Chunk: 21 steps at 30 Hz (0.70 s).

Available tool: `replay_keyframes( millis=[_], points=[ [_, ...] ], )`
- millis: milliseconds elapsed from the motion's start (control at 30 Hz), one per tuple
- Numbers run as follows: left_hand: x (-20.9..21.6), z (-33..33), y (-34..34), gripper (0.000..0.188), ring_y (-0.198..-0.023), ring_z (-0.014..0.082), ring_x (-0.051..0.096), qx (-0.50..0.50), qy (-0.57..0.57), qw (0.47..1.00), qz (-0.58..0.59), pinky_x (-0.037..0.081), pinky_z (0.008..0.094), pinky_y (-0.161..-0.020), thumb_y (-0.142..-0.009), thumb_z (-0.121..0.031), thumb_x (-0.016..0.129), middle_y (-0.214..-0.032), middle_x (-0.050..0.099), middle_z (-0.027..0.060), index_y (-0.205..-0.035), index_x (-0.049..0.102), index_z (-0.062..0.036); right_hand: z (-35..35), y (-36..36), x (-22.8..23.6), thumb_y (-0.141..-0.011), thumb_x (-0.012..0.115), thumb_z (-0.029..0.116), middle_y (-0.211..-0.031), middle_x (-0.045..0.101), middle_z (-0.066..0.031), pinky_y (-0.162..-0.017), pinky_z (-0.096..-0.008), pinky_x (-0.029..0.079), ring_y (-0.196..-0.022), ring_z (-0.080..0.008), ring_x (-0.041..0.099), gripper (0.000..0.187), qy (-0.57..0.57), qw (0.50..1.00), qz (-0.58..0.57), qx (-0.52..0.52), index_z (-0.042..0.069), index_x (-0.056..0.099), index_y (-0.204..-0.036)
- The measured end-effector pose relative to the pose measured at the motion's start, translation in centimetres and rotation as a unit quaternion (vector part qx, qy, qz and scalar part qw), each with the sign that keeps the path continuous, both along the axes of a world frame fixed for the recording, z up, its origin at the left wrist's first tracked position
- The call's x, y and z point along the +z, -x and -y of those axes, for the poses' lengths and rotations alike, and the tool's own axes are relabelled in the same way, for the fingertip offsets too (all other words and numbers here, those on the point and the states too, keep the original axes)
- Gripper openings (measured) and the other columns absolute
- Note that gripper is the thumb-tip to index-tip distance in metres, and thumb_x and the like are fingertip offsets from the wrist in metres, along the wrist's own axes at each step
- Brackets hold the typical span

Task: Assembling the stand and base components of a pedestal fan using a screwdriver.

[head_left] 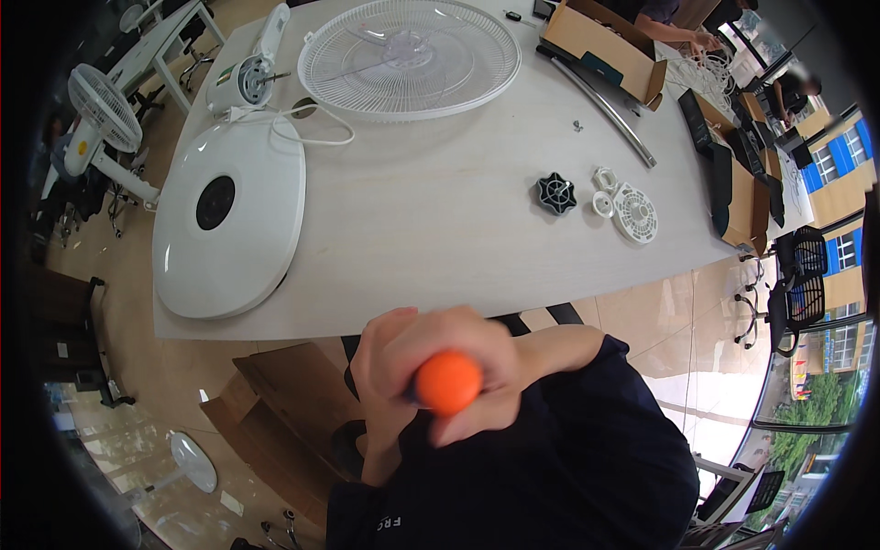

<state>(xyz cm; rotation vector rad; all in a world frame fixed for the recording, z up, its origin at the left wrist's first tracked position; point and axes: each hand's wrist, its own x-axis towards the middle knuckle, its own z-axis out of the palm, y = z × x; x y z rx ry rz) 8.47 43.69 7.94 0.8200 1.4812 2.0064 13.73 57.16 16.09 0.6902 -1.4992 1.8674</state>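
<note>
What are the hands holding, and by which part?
The right hand is wrapped around an orange-ended tool handle, probably a screwdriver; only its rounded butt shows. The left hand sits against it lower down; whether it grips cannot be told.

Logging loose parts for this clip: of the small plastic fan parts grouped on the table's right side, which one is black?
The black star-shaped knob, leftmost of the group. The small ring-shaped nut, the little cap and the round vented cover beside it are all white.

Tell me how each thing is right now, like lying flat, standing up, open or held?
orange-tipped tool: held, gripped by both hands close to the camera
right hand: closed around the tool
left hand: closed on it too
fan grille: lying flat, off the fan
fan base: lying flat on the table
black knob: loose on the table
cardboard box: open
</note>
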Motion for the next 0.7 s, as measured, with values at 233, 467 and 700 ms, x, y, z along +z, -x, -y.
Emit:
replay_keyframes(
  millis=[233, 467, 700],
  points=[
    [0.2, 0.7, 0.3, 0.009, -0.113, 0.0263, 0.064, 0.032, 0.098, 0.991, -0.087, 0.045, 0.0401, -0.105, -0.096, -0.005, 0.062, -0.123, 0.072, 0.0199, -0.105, 0.061, -0.0033, -11.1, -7.8, 6.3, -0.084, 0.083, 0.028, -0.075, 0.065, -0.0072, -0.063, -0.0275, 0.045, -0.067, -0.0091, 0.059, 0.054, -0.035, 0.927, 0.198, -0.315, -0.003, 0.057, -0.12],
    [0.0, 0.8, 0.6, 0.01, -0.11, 0.0284, 0.066, 0.03, 0.085, 0.988, -0.124, 0.048, 0.0398, -0.101, -0.095, -0.001, 0.06, -0.123, 0.071, 0.0211, -0.105, 0.06, -0.0024, -34.9, -8.0, -1.1, -0.081, 0.076, 0.022, -0.084, 0.075, -0.0172, -0.077, -0.0401, 0.056, -0.077, -0.03, 0.072, 0.028, -0.353, 0.521, 0.6, -0.494, 0.001, 0.077, -0.099],
    [0.2, 0.7, 0.6, 0.009, -0.108, 0.0292, 0.067, 0.031, 0.095, 0.989, -0.113, 0.049, 0.0401, -0.1, -0.095, -0.002, 0.061, -0.122, 0.071, 0.0227, -0.104, 0.06, -0.0019, -41.6, -11.1, -10.3, -0.078, 0.078, 0.024, -0.096, 0.076, -0.0239, -0.084, -0.0488, 0.057, -0.092, -0.0408, 0.072, 0.032, -0.463, 0.465, 0.564, -0.502, 0.003, 0.078, -0.102]
  ],
)
